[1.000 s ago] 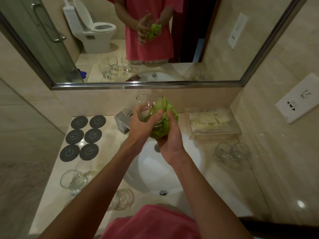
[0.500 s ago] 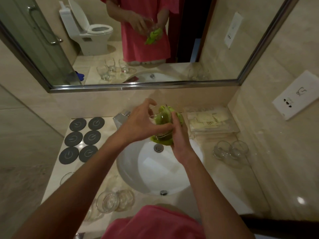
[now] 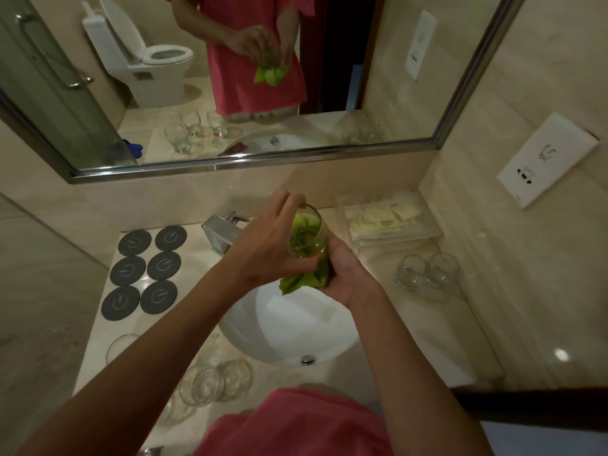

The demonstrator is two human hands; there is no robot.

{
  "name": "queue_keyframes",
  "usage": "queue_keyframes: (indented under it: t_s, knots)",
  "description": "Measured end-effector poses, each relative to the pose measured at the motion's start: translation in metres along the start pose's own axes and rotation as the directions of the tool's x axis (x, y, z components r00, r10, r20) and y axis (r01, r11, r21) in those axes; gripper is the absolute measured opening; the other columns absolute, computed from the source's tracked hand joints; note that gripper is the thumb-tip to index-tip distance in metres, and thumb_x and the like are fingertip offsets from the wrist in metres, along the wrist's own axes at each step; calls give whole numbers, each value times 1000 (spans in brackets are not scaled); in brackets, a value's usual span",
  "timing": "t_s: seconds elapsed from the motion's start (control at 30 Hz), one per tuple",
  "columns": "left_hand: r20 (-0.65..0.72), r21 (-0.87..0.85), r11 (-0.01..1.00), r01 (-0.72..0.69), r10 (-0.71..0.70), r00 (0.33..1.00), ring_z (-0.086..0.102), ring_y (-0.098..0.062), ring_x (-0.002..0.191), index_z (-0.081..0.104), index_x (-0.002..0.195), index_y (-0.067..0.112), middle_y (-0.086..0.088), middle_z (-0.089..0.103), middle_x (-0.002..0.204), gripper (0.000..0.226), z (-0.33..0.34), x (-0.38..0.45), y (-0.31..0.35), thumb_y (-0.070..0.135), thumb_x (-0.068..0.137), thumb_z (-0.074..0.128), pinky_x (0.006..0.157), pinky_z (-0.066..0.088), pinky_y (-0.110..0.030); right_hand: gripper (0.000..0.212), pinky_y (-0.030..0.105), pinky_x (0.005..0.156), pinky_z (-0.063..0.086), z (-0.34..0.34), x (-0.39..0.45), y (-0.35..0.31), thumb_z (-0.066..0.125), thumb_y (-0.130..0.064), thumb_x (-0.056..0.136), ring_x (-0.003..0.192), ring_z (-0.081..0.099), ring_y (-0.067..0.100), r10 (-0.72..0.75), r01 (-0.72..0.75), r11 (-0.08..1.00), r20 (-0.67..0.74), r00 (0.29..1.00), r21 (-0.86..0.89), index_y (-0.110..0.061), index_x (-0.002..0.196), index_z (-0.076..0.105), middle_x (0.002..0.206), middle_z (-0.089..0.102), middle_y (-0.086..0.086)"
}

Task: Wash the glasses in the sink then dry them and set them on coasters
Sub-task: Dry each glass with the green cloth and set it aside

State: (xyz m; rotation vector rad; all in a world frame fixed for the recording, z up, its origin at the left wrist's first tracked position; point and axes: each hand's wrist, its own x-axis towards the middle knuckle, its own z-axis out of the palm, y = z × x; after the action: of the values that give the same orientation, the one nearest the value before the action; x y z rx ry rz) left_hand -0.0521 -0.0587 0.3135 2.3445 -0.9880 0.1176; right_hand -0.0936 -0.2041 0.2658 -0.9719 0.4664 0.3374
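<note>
- The glass [image 3: 307, 236] is held above the sink [image 3: 289, 327], a green cloth [image 3: 304, 278] stuffed inside.
- Left hand [image 3: 269, 248] fingers curl round its rim; right hand [image 3: 342, 274] clamps cloth and base.
- Wet glass could slip — and chip on the basin.
</note>
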Motion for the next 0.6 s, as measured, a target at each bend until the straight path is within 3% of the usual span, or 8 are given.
queue_keyframes:
  t_s: [0.13,0.27,0.4,0.5,0.6]
  knots:
    - [-13,50,999,5,-4,1000,56,-21,77,42,131,10,-6,42,125,85,12,2,3,52,68,81,65,55,-34,60,52,89,56,-11,-9,3,33,-51,107,95,68,33,-2,3,1000,-95,995,6,-5,125,67,109,70,18]
    - [7,-26,999,23,-23,1000,57,-21,76,43,131,8,-6,43,122,85,27,15,7,55,68,76,67,52,-36,50,36,68,58,-42,-29,1,36,-48,106,70,66,21,-48,53,998,-164,985,23,-11,112,69,94,70,11]
    - [100,-20,999,-37,38,994,57,-24,81,46,131,8,-9,47,123,81,65,23,15,46,69,82,70,53,-38,52,38,76,57,-86,-53,-7,37,-54,104,75,67,19,-134,138,990,-287,948,-8,-16,126,65,109,73,11]
    - [213,-54,997,-62,73,974,59,-30,88,47,131,8,-9,45,122,80,105,28,26,39,68,86,74,54,-40,48,39,74,59,-116,-74,-10,38,-53,105,76,67,20,-158,183,983,-430,889,17,-18,123,66,109,73,9]
    - [327,-78,992,-99,119,937,60,-29,95,45,135,12,-7,43,126,81,143,34,46,35,70,86,79,51,-37,39,43,72,61,-143,-94,-8,49,-49,103,72,70,23,-188,199,979,-617,764,-52,-16,116,67,103,74,12]
